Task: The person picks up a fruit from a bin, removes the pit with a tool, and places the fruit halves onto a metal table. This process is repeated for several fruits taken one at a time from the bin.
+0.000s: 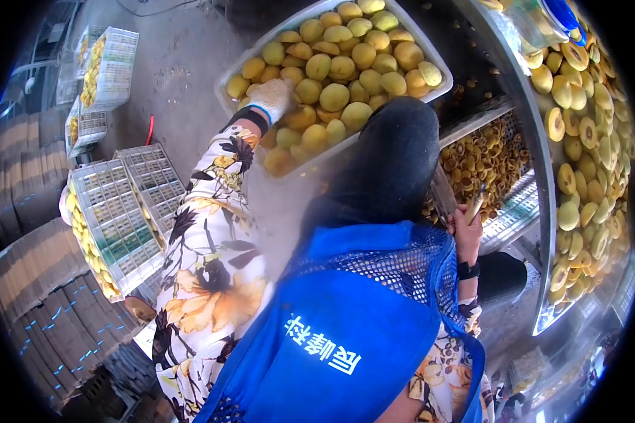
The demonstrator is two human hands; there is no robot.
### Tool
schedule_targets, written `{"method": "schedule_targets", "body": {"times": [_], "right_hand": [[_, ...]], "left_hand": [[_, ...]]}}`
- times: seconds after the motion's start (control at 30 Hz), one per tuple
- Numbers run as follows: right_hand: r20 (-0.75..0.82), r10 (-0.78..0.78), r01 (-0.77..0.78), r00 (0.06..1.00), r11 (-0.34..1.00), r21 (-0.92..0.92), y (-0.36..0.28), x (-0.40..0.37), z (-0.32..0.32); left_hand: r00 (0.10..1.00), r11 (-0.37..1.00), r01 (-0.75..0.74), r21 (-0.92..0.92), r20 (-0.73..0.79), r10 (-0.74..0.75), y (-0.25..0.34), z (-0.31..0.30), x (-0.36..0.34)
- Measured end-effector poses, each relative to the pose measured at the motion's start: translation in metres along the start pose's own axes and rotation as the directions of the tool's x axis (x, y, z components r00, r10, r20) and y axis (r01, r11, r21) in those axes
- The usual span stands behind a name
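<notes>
My left hand (pixel 271 99), in a pale knitted glove, reaches into a white plastic crate (pixel 441 67) heaped with yellow peaches (pixel 342 67). It rests among the fruit near the crate's left side. Its fingertips point down and are hidden, so I cannot see whether a peach is held. My right hand (pixel 467 229) is bare and closed around a slim tool with a pale yellow handle (pixel 475 210). This hand is low on the right, beside a bin of small curled brown-yellow fruit pieces (pixel 483 162).
A metal-edged table (pixel 543 169) on the right carries many cut peaches (pixel 575 141) and a clear container with a blue rim (pixel 561 14). Fruit-filled crates (pixel 113 218) stand on the left, near stacked flat cardboard (pixel 63 324). My knee (pixel 395 155) touches or overlaps the front crate's near edge.
</notes>
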State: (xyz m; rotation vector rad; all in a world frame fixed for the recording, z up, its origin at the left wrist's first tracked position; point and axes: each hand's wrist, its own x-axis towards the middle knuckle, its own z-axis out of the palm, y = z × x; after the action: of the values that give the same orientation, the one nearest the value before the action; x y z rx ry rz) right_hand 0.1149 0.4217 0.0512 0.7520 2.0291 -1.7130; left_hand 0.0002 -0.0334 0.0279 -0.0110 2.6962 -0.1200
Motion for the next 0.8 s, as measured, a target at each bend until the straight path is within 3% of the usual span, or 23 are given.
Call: {"method": "schedule_targets", "body": {"times": [0.13, 0.33, 0.43, 0.53, 0.63, 0.8], "right_hand": [[-0.005, 0.008, -0.008, 1.0, 1.0, 0.001, 0.004, 0.003, -0.001], [-0.006, -0.014, 0.015, 1.0, 1.0, 0.021, 0.004, 0.004, -0.001], [-0.028, 0.054, -0.053, 0.998, 0.998, 0.028, -0.003, 0.005, 0.004], [0.001, -0.011, 0.01, 1.0, 0.998, 0.062, -0.001, 0.011, 0.005], [-0.001, -0.041, 0.041, 0.999, 0.997, -0.065, -0.008, 0.014, 0.01], [-0.011, -0.035, 0.034, 0.999, 0.998, -0.056, -0.012, 0.007, 0.006]], "left_hand": [[0.993, 0.996, 0.0, 0.093, 0.118, -0.011, 0.005, -0.007, 0.0], [0.963, 0.999, -0.033, 0.013, 0.266, 0.028, -0.002, -0.008, 0.013], [0.969, 0.999, 0.021, 0.031, 0.244, -0.028, -0.007, 0.003, 0.019], [0.957, 0.996, 0.085, -0.018, 0.282, -0.076, -0.01, 0.011, 0.029], [0.936, 0.988, 0.154, 0.003, 0.319, -0.147, -0.007, 0.006, 0.033], [0.971, 0.963, 0.117, -0.245, 0.231, -0.059, -0.009, -0.017, 0.01]]}}
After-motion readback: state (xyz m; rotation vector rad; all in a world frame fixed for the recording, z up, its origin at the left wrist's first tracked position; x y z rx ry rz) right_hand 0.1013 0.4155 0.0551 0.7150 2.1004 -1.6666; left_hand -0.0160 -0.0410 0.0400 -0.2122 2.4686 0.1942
